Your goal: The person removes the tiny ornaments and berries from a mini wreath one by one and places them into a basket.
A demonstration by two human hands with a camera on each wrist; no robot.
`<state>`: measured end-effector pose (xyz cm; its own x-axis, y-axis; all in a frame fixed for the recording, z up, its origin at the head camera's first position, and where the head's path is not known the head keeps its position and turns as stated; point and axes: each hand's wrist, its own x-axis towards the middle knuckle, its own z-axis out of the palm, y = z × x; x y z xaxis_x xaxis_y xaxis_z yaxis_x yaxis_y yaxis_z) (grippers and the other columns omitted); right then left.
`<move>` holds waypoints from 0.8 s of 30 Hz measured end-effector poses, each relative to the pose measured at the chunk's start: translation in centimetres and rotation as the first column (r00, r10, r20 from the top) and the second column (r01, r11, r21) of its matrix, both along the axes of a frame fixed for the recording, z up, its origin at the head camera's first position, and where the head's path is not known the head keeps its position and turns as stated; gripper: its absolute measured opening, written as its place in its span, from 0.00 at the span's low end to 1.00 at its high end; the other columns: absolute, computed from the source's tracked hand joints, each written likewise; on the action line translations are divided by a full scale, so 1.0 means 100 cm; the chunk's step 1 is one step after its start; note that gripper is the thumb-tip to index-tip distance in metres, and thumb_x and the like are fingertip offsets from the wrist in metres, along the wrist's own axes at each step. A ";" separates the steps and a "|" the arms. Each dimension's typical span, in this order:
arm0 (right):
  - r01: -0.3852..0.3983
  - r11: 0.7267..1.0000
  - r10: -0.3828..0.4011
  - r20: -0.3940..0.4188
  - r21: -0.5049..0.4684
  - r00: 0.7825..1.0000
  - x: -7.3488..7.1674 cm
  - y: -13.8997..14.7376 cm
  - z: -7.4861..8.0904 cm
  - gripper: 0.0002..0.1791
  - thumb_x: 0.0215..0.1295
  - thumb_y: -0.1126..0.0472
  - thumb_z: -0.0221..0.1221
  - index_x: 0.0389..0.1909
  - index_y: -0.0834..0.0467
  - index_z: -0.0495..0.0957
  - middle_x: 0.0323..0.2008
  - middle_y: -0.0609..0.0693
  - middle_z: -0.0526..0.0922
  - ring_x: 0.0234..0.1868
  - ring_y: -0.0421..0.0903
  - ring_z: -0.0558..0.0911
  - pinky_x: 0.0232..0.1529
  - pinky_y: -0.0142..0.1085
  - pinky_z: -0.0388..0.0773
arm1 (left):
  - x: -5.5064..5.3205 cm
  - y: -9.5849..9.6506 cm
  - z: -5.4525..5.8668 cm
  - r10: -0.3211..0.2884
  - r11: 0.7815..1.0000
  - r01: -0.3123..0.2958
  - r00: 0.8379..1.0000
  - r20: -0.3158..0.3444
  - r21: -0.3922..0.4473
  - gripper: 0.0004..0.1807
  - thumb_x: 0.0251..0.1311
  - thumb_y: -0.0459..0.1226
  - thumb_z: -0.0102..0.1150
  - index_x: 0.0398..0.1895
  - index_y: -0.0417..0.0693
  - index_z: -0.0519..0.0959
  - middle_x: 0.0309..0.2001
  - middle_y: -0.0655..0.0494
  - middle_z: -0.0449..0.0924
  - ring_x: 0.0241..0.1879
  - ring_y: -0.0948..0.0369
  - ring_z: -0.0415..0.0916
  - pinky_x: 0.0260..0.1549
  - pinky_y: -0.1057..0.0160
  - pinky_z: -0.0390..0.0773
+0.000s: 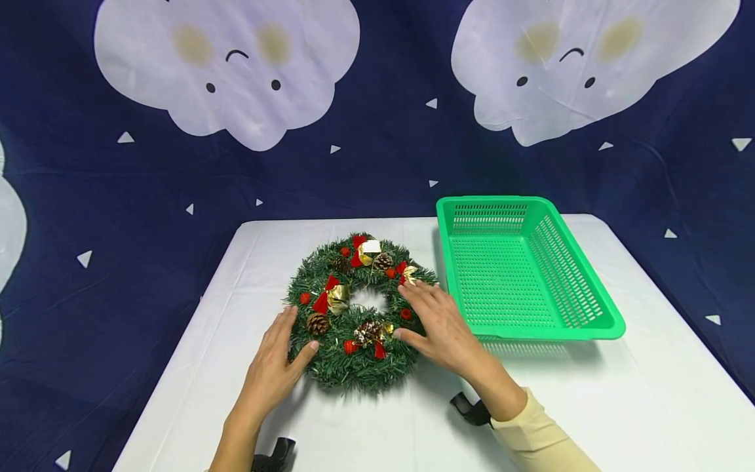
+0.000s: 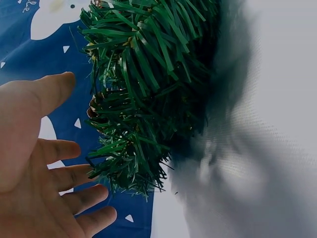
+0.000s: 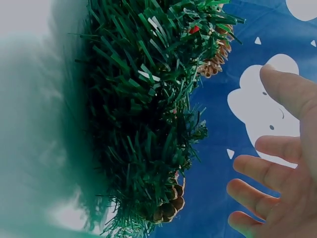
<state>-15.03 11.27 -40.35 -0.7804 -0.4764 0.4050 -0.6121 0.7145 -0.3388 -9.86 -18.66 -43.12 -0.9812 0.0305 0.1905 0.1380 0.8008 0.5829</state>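
Observation:
A green Christmas wreath (image 1: 366, 373) with red bows, gold leaves, red berries and pine cones lies flat on the white table. My left hand (image 1: 272, 367) is at its near left side, fingers spread and straight. In the left wrist view that hand (image 2: 44, 173) is beside the wreath's green tinsel (image 2: 143, 74), palm toward it. Over the wreath's right side is my right hand (image 1: 439, 328), its fingers extended. The right wrist view has this hand (image 3: 282, 168) apart from the tinsel (image 3: 133, 99), near a pine cone (image 3: 171, 203). Neither hand grips anything.
A green plastic basket (image 1: 590, 288) with slotted walls stands right of the wreath on the white table (image 1: 224, 314). A dark blue curtain (image 1: 389, 144) with frowning clouds hangs behind. Black straps (image 1: 470, 410) sit at both wrists.

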 end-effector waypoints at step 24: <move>-0.044 0.998 0.043 0.034 0.044 0.999 0.005 -0.016 -0.005 0.41 0.56 0.43 0.63 0.68 0.57 0.63 0.66 0.54 0.69 0.68 0.56 0.66 0.68 0.56 0.59 | 0.002 0.001 -0.004 0.002 1.000 -0.002 0.999 0.036 0.021 0.43 0.63 0.54 0.53 0.74 0.48 0.49 0.75 0.45 0.49 0.72 0.42 0.49 0.65 0.36 0.56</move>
